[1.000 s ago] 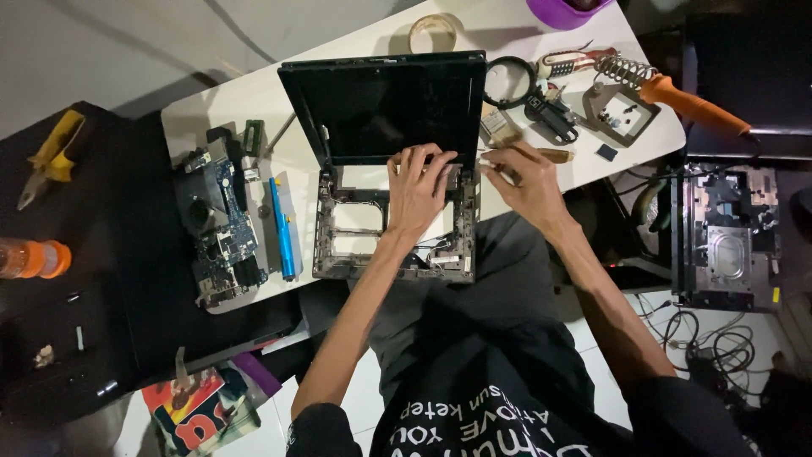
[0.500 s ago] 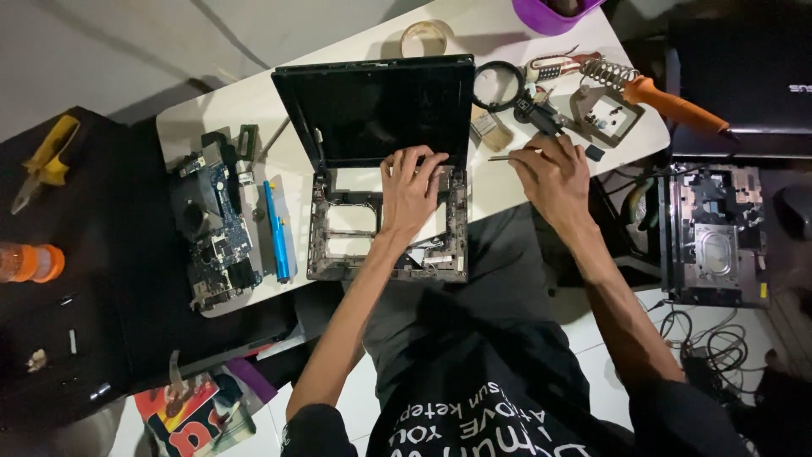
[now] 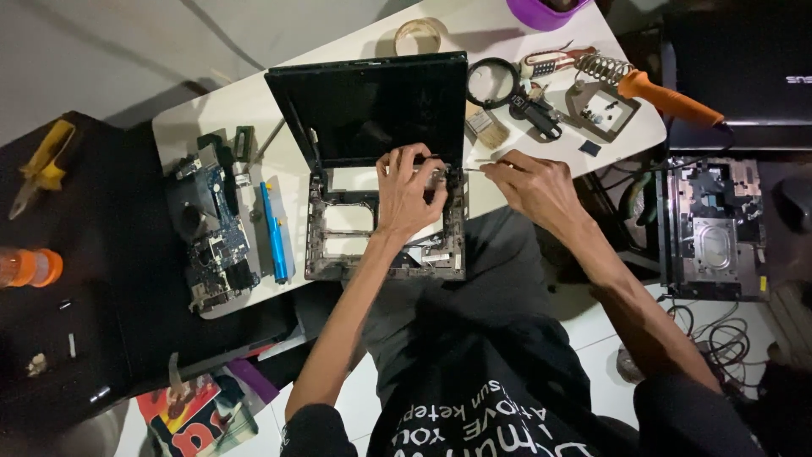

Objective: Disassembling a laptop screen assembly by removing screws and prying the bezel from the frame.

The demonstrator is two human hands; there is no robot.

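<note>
While the left hand (image 3: pixel 408 193) presses spread fingers onto the stripped laptop base (image 3: pixel 385 224) near the hinge, probably to keep it from sliding, the right hand (image 3: pixel 533 182) pinches a thin screwdriver (image 3: pixel 474 168), tip aimed at that hinge corner. Circuit board (image 3: pixel 211 233) sits well off to the left hand's outer side.

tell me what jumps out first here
A gutted laptop sits mid-table, its dark screen up, with the left hand pressed by the hinge and the right hand poking a thin tool in. A bare circuit board lies left; an orange-handled soldering iron right.
</note>
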